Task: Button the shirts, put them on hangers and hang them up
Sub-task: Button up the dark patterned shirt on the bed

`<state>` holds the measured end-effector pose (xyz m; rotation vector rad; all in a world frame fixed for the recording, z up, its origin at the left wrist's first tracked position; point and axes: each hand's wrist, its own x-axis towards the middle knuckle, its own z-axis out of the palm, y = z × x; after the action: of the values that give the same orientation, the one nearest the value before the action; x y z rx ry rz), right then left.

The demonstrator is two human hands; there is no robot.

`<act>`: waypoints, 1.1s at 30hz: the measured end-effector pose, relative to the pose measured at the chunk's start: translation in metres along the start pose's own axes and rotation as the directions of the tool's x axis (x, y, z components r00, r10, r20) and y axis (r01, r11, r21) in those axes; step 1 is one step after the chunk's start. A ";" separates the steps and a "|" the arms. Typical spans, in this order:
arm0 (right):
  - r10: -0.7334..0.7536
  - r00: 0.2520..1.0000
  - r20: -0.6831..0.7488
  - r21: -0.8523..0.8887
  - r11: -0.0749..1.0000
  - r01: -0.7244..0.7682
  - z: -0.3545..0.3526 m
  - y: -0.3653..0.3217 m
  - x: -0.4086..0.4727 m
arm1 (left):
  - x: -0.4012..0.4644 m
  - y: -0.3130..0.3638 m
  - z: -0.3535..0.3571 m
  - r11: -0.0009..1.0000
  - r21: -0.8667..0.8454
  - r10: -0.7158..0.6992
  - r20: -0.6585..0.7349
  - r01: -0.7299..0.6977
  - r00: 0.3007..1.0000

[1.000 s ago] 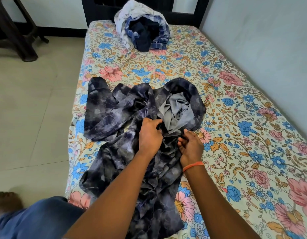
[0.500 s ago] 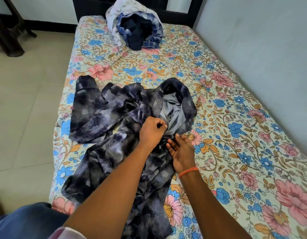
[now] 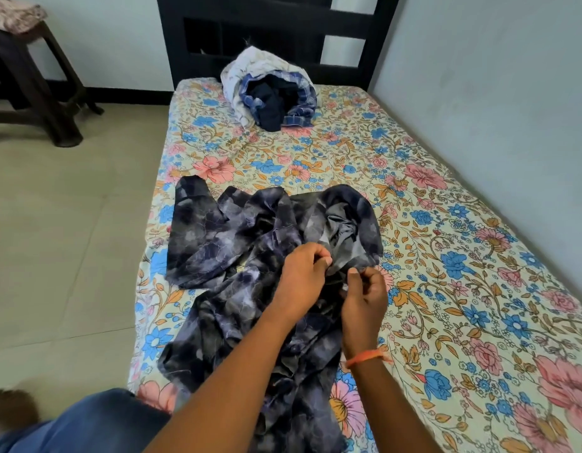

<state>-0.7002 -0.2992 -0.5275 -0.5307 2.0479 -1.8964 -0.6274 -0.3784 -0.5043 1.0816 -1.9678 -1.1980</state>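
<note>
The dark patterned shirt lies crumpled on the bed, its length running from the hands toward the viewer, hem cut off below. The left hand and right hand pinch its front edges; any button is hidden. Beyond them sits a heap of clothes.

Standing on the tiled floor beyond the floral bedsheet's left edge, a dark stool, facing the black headboard.
</note>
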 end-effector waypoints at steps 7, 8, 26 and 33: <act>-0.313 0.947 0.077 -0.102 0.942 0.319 0.015 -0.061 0.003 | -0.010 0.059 -0.040 0.981 -0.173 0.083 -0.045 -0.090 0.996; -0.331 0.940 0.080 -0.107 0.935 0.339 0.017 -0.070 0.005 | -0.008 0.069 -0.048 0.980 -0.162 0.113 -0.048 -0.119 0.992; -0.197 0.962 0.186 -0.295 0.923 0.246 -0.042 0.043 -0.076 | -0.111 -0.033 0.016 0.933 -0.307 -0.213 -0.043 0.190 0.976; -0.307 0.928 0.212 -0.298 0.884 0.360 -0.034 0.041 -0.082 | -0.116 -0.037 0.015 0.872 -0.439 -0.281 -0.084 0.218 0.956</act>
<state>-0.6456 -0.2286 -0.5683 -1.1501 2.2949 -1.6067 -0.5694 -0.2815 -0.5520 1.1717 -1.3902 -1.5498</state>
